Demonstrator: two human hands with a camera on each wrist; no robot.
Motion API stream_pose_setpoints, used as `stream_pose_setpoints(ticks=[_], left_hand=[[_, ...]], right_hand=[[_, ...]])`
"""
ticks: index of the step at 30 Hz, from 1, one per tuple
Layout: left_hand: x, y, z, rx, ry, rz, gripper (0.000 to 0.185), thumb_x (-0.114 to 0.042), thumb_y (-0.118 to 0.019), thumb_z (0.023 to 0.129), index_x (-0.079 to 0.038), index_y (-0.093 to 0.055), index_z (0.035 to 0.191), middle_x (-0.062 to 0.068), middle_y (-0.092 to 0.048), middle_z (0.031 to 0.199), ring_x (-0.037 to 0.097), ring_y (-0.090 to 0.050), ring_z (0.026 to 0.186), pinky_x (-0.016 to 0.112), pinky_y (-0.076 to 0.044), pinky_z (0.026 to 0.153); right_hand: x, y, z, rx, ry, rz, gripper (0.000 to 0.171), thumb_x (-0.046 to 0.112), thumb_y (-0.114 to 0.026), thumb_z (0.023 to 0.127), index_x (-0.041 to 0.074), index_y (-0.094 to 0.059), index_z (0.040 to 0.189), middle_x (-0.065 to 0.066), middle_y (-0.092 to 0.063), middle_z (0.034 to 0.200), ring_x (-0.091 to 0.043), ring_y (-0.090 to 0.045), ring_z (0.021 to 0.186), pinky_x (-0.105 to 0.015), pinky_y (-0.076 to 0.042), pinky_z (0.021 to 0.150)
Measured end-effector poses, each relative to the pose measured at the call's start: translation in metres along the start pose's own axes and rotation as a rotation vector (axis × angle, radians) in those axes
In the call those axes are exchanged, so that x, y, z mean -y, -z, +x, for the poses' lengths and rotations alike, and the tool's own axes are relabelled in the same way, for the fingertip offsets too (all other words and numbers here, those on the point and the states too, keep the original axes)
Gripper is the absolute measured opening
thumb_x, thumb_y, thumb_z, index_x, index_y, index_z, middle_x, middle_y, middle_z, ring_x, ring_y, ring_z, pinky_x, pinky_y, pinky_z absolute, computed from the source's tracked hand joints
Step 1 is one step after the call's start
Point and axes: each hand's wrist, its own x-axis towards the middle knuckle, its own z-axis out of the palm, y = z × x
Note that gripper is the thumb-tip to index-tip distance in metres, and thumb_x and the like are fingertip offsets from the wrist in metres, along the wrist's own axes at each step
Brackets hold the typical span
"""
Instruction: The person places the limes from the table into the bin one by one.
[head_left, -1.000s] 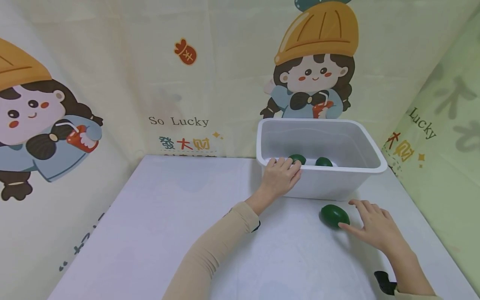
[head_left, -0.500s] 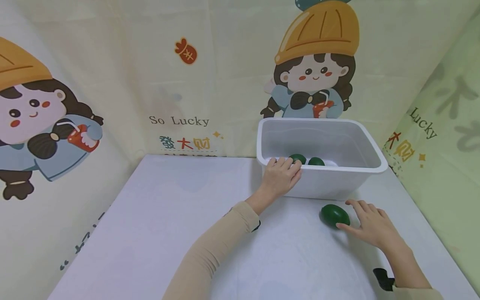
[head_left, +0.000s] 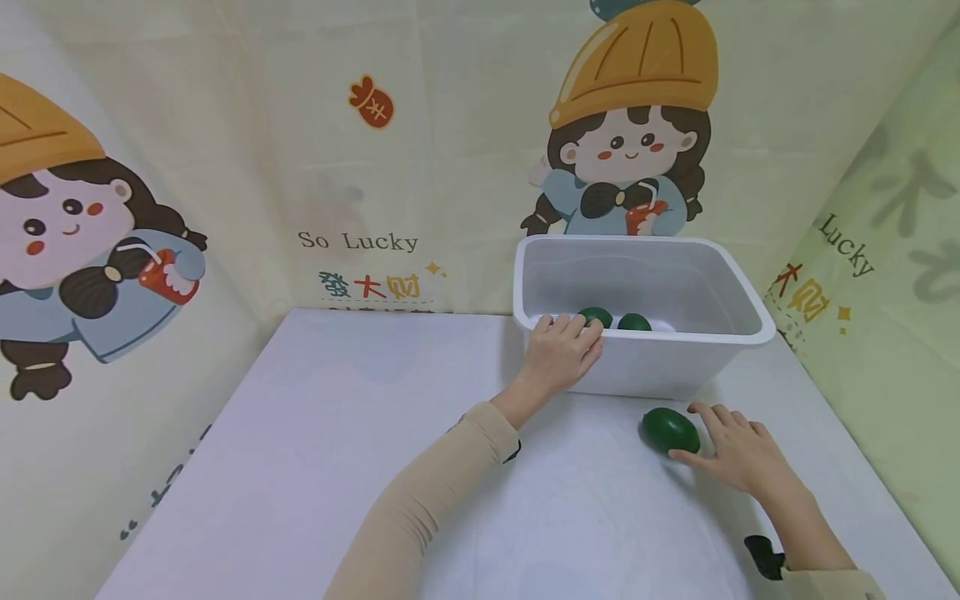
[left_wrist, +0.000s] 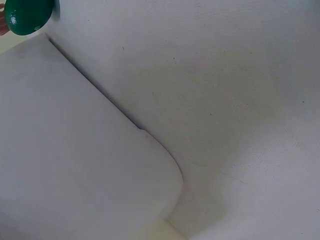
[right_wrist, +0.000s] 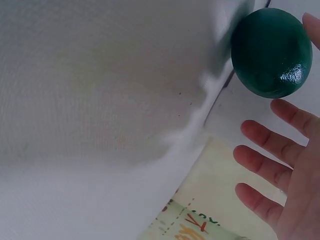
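A glossy dark green egg-shaped fruit (head_left: 670, 431) lies on the white table in front of a white plastic bin (head_left: 645, 364). My right hand (head_left: 738, 450) is just right of this fruit, with thumb and fingers spread around its near side. In the right wrist view the fingers (right_wrist: 270, 140) are extended and the fruit (right_wrist: 271, 52) sits by the thumb and index fingertip; contact is hard to tell. My left hand (head_left: 558, 354) grips the bin's front rim, fingers hooked over it. Inside the bin are two more green fruits (head_left: 634, 322), partly hidden by the front wall.
The bin stands near the back right of the table (head_left: 337, 467), close to a cloth backdrop (head_left: 465, 167) with cartoon prints. More printed cloth (head_left: 892, 333) borders the right edge. A black strap (head_left: 765, 557) hangs below my right wrist.
My right hand has edged left, closer to the fruit on the table. Within the bin, the right-hand fruit has rolled left toward the other one. My left hand has stayed on the rim.
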Motion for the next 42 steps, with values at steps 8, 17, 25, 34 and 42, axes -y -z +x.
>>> stream_pose_setpoints(ticks=[8,17,25,34,42], left_hand=[[0.0,0.0,0.0,-0.024,-0.001,0.019,0.023,-0.038,-0.04,0.093,-0.024,-0.059,0.091,-0.01,-0.056,0.076,0.009,-0.052,0.068,0.024,-0.035,0.06],[0.0,-0.001,0.001,-0.025,0.002,0.017,0.023,-0.038,-0.04,0.092,-0.025,-0.059,0.092,-0.01,-0.056,0.077,0.009,-0.052,0.068,0.024,-0.035,0.06],[0.0,-0.002,0.0,-0.04,-0.003,0.023,0.023,-0.037,-0.04,0.092,-0.025,-0.059,0.091,-0.01,-0.056,0.076,0.009,-0.052,0.068,0.024,-0.035,0.06],[0.0,-0.002,0.0,-0.028,-0.001,0.02,0.023,-0.037,-0.04,0.093,-0.025,-0.059,0.091,-0.01,-0.056,0.076,0.009,-0.052,0.068,0.024,-0.035,0.06],[0.0,-0.003,0.0,-0.035,0.0,0.023,0.023,-0.038,-0.04,0.092,-0.025,-0.059,0.091,-0.01,-0.056,0.076,0.009,-0.052,0.068,0.024,-0.035,0.06]], right_hand=[[0.0,-0.004,0.002,0.032,-0.013,0.002,0.084,0.064,-0.057,0.075,-0.002,-0.043,0.124,-0.027,-0.047,0.119,-0.044,-0.045,0.101,-0.062,-0.033,0.08],[0.0,-0.009,0.003,0.053,-0.02,-0.014,0.087,0.064,-0.057,0.075,-0.005,-0.041,0.125,-0.029,-0.047,0.119,-0.046,-0.045,0.102,-0.062,-0.034,0.079],[0.0,-0.012,0.004,0.06,-0.022,-0.022,0.088,0.065,-0.056,0.075,-0.005,-0.041,0.125,-0.029,-0.048,0.116,-0.044,-0.046,0.099,-0.061,-0.035,0.077],[0.0,-0.015,0.005,0.069,-0.03,-0.022,0.088,0.064,-0.056,0.075,-0.006,-0.04,0.125,-0.029,-0.048,0.115,-0.045,-0.046,0.1,-0.061,-0.035,0.077],[0.001,-0.016,0.006,0.071,-0.03,-0.015,0.086,0.063,-0.056,0.076,-0.006,-0.04,0.124,-0.03,-0.048,0.114,-0.045,-0.046,0.099,-0.062,-0.035,0.077]])
